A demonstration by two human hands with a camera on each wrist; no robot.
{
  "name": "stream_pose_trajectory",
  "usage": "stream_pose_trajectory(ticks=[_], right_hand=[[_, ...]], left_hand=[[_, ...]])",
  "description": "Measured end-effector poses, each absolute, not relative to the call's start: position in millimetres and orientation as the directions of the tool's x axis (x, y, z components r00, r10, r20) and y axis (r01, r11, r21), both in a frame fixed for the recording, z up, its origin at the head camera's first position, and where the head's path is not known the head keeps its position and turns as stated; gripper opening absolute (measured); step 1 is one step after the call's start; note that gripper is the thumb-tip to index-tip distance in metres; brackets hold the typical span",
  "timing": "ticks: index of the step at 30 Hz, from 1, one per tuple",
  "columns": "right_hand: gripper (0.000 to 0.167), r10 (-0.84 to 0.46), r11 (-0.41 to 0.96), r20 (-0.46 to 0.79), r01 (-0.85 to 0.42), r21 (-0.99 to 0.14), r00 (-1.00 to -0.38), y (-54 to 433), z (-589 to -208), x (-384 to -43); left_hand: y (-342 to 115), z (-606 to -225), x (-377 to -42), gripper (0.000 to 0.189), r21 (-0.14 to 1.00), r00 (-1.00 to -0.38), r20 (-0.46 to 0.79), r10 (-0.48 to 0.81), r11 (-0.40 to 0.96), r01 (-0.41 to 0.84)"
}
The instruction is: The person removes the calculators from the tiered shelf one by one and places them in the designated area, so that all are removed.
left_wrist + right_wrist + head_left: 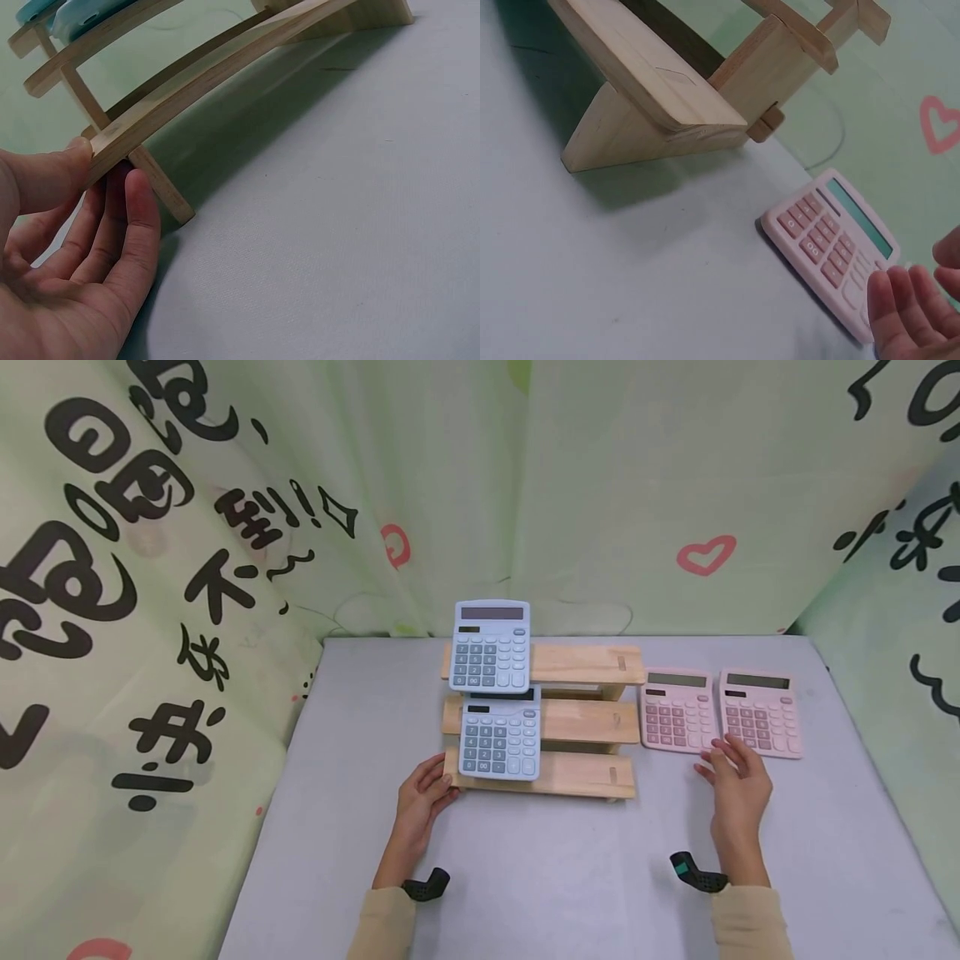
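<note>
A three-tier wooden rack [581, 769] stands on the table, its tiers rising toward the back. My left hand [420, 806] grips the left end of its lowest slat, thumb on top and fingers underneath. Two blue calculators lean on the rack's left side, an upper one [491, 645] and a lower one [500, 737]. To the right of the rack, a pink calculator [677, 714] and a second pink calculator [763, 717] lie side by side. My right hand [738, 789] hovers at their near edges, fingers loosely bent and holding nothing; whether a fingertip touches one is unclear.
A white-covered table [555, 877] carries everything. Pale green curtain [600, 493] with black lettering and pink hearts hangs behind and along both sides. Dark wrist devices [427, 885] sit on both forearms near the beige sleeves.
</note>
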State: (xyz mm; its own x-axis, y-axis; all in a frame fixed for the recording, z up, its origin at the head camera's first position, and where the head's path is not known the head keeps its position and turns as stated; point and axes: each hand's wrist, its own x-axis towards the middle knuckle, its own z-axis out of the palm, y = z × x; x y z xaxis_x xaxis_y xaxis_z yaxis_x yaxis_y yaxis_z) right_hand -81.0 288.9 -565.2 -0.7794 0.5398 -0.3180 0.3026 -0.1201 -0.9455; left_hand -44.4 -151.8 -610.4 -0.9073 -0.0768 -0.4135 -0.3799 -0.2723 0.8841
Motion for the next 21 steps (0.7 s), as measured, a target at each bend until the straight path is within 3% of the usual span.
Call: stream_pose_trajectory(ticks=[11,21], right_hand=[[0.051,0.345,-0.189,-0.197,0.138,-0.972,-0.918,285.0,-566.1,-63.0],[0.050,0.090,-0.128,-0.130,0.118,-0.985,-0.988,277.2,-562.3,-47.9]], left_hand=[[-151.0,-608.3,-44.8,0.050,0.883,-0.907,-0.414,-0.081,-0.277,-0.379],[-150.8,-607.6,-45.2,0.050,0.878,-0.902,-0.424,-0.084,-0.284,-0.386]])
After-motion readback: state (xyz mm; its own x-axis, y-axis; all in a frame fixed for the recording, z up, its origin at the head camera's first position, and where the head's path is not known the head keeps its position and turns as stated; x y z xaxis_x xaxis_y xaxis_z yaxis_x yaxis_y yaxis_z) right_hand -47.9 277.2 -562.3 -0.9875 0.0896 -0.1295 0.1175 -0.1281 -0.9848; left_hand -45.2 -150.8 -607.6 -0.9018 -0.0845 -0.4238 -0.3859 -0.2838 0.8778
